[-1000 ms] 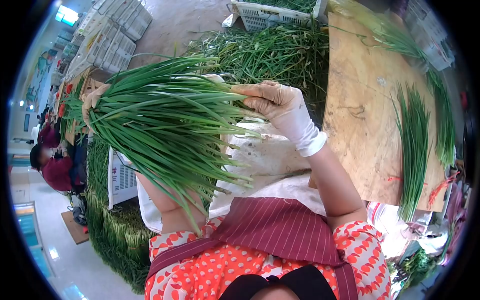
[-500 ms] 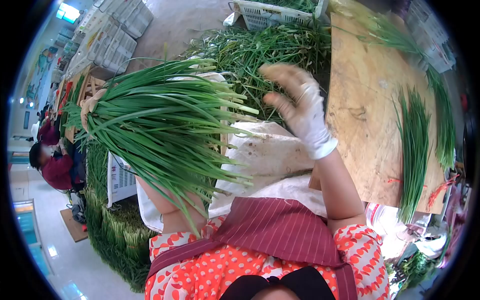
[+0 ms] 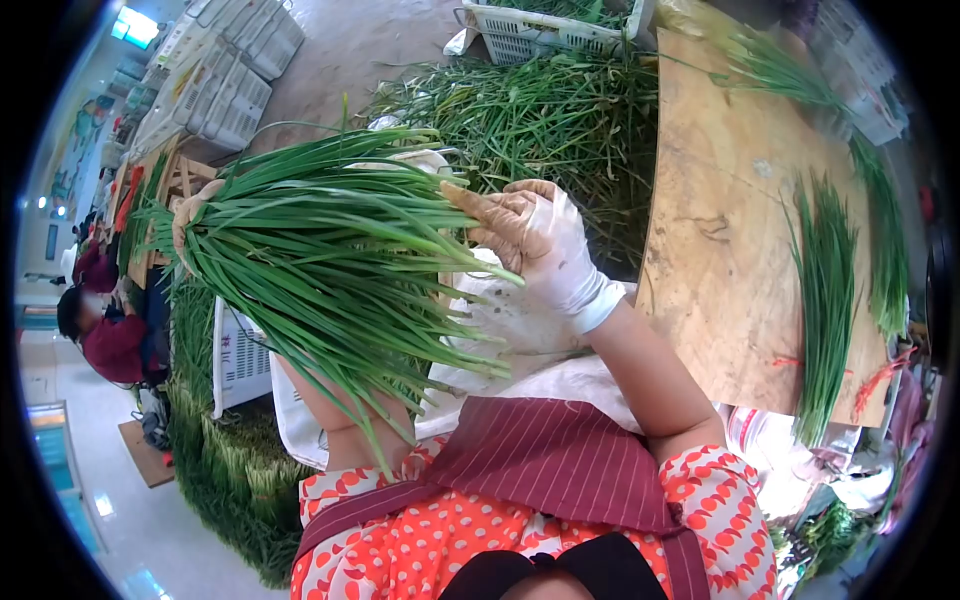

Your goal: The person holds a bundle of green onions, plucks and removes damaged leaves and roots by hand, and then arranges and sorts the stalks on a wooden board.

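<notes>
A large bunch of garlic chives [image 3: 330, 240] hangs fanned out across the left half of the view, its pale cut ends pointing right. My left hand [image 3: 187, 218], in a tan glove, is wrapped round the leafy end. The leaves hide part of that hand and the forearm. My right hand [image 3: 540, 240], in a white glove with soiled fingers, is at the pale stalk ends. Its index finger stretches onto the stalks, while the other fingers are curled. Whatever lies between those curled fingers is hidden.
A wooden board [image 3: 715, 220] at right bears a tied chive bundle [image 3: 828, 310]. Loose greens [image 3: 540, 120] lie piled ahead, before a white crate [image 3: 550, 35]. More chives [image 3: 240, 460] stand at lower left. A person [image 3: 115, 340] in dark red is at far left.
My right hand has moved left and slightly down to the stalk ends, and its spread fingers have curled. The bunch in my left hand has barely shifted.
</notes>
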A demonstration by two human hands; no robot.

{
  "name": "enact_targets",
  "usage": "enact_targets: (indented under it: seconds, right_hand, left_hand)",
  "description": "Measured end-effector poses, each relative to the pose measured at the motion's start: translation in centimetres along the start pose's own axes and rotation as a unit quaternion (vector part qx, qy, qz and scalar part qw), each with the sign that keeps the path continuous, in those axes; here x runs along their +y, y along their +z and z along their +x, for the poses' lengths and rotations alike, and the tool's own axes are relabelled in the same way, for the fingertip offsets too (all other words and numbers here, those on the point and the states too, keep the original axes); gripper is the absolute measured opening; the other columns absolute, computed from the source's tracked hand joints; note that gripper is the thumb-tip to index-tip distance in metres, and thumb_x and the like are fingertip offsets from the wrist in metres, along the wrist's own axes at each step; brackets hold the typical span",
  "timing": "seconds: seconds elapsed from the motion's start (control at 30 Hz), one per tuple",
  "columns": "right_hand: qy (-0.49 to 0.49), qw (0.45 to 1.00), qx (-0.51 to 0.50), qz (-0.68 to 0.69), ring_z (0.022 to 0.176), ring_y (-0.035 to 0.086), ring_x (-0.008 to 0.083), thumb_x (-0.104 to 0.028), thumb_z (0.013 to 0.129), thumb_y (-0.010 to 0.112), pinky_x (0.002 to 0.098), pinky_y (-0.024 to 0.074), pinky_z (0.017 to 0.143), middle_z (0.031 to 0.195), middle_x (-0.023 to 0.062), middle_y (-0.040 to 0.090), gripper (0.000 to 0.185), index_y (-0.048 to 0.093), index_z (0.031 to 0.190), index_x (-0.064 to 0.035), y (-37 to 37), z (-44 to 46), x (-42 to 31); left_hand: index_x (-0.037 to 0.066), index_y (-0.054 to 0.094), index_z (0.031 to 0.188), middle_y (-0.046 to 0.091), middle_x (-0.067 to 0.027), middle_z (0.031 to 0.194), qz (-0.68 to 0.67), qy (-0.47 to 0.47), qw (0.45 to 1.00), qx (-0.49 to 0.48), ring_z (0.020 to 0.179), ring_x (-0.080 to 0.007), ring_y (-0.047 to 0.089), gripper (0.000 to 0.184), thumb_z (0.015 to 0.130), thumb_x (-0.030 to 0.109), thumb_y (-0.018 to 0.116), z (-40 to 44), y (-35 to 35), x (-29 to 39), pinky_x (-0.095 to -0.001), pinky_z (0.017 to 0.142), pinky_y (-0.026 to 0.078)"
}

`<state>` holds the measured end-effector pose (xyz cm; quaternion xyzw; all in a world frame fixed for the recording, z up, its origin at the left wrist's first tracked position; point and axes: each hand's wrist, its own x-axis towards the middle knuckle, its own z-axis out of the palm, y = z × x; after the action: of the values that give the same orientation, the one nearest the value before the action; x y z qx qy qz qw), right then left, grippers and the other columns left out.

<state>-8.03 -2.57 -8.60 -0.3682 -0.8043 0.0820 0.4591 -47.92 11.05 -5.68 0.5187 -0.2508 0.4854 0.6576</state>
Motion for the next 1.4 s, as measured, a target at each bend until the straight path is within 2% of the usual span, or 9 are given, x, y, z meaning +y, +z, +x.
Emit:
enact_targets:
  seconds: [0.17,0.33,0.47,0.6,0.67,0.9,1.07,1.27,1.4]
  right_hand:
    - [0.296,0.858,0.136,0.397,0.082,0.061,0.0152,-0.02,0.092,0.049,0.0287,0.0453,0.081,0.091,0.0072,0.066,0.024,0.064,0.102,-0.0027,0.6,-0.2,-0.7]
    - [0.425,0.797,0.246,0.351,0.082,0.059,0.0126,-0.015,0.094,0.045,0.025,0.0452,0.078,0.089,0.0073,0.066,0.025,0.062,0.103,0.0007,-0.8,-1.7,5.5]
    - [0.207,0.93,0.232,-0.196,0.094,0.058,0.0245,-0.021,0.086,0.056,0.0357,0.0447,0.083,0.098,0.0116,0.064,0.035,0.054,0.118,-0.0057,-0.8,-1.6,5.8]
    - [0.079,0.997,-0.014,0.005,0.094,0.06,0.0224,-0.022,0.081,0.064,0.0321,0.0439,0.086,0.106,0.0092,0.063,0.033,0.059,0.108,-0.0035,-0.8,0.2,0.9]
    - [0.327,0.876,-0.095,0.343,0.083,0.062,0.0166,-0.022,0.081,0.065,0.0277,0.0459,0.081,0.097,0.0079,0.065,0.031,0.059,0.104,-0.0018,0.8,-0.3,0.3]
    - [0.442,0.504,0.074,0.738,0.077,0.059,0.0152,-0.013,0.083,0.062,0.0282,0.048,0.076,0.082,0.0035,0.06,0.02,0.056,0.1,-0.004,0.7,-0.2,0.5]
    - [0.384,0.52,0.011,0.763,0.081,0.059,0.0149,-0.013,0.082,0.065,0.0285,0.0492,0.076,0.085,0.0038,0.06,0.024,0.056,0.101,-0.0033,0.1,-0.1,0.2]
    - [0.412,0.741,0.019,0.53,0.083,0.06,0.0125,-0.009,0.078,0.07,0.0229,0.0461,0.078,0.091,0.0071,0.065,0.027,0.06,0.1,0.0032,0.4,0.3,0.1]
    - [0.435,0.608,0.106,0.655,0.083,0.062,0.0167,-0.008,0.081,0.065,0.0285,0.0509,0.081,0.091,0.0075,0.064,0.02,0.06,0.098,-0.0003,1.0,-0.1,0.8]
  left_hand:
    - [0.026,0.063,0.074,0.057,0.0101,0.083,0.006,0.036,0.999,-0.019,0.096,-0.0141,0.045,0.025,0.057,0.014,0.076,0.2,0.2,-0.8,-0.0335,0.097,0.024]
    - [0.026,0.062,0.072,0.056,0.0107,0.08,0.015,0.064,0.997,-0.042,0.091,-0.0124,0.046,0.022,0.059,0.013,0.074,0.7,0.5,-1.0,-0.0322,0.097,0.024]
    - [0.026,0.062,0.071,0.056,0.0113,0.077,0.02,0.08,0.995,-0.05,0.088,-0.011,0.047,0.019,0.061,0.013,0.072,0.8,0.9,-1.6,-0.0312,0.096,0.025]
    - [0.026,0.062,0.069,0.056,0.0118,0.074,0.023,0.095,0.994,-0.053,0.085,-0.0097,0.048,0.018,0.064,0.013,0.071,1.2,1.1,-2.1,-0.0302,0.096,0.026]
    - [0.026,0.062,0.068,0.056,0.012,0.073,0.025,0.099,0.993,-0.056,0.083,-0.009,0.048,0.017,0.065,0.012,0.07,1.4,1.1,-2.4,-0.0297,0.096,0.026]
    - [0.026,0.061,0.066,0.055,0.013,0.069,0.044,0.125,0.99,-0.047,0.077,-0.0067,0.05,0.016,0.068,0.012,0.068,2.0,1.6,-3.1,-0.0279,0.095,0.027]
    - [0.026,0.063,0.066,0.055,0.0141,0.067,-0.042,0.1,0.989,-0.098,0.076,-0.0057,0.048,0.015,0.07,0.012,0.066,3.8,1.8,-3.3,-0.0282,0.094,0.025]
    - [0.024,0.06,0.064,0.055,0.0109,0.075,0.005,0.144,0.986,-0.079,0.08,-0.0086,0.047,0.014,0.075,0.015,0.061,3.6,4.1,-4.9,-0.0298,0.093,0.026]
    - [0.018,0.054,0.069,0.053,0.0043,0.081,0.004,0.111,0.977,0.183,0.081,-0.0115,0.046,0.012,0.08,0.013,0.051,3.7,8.1,-5.1,-0.0316,0.093,0.03]
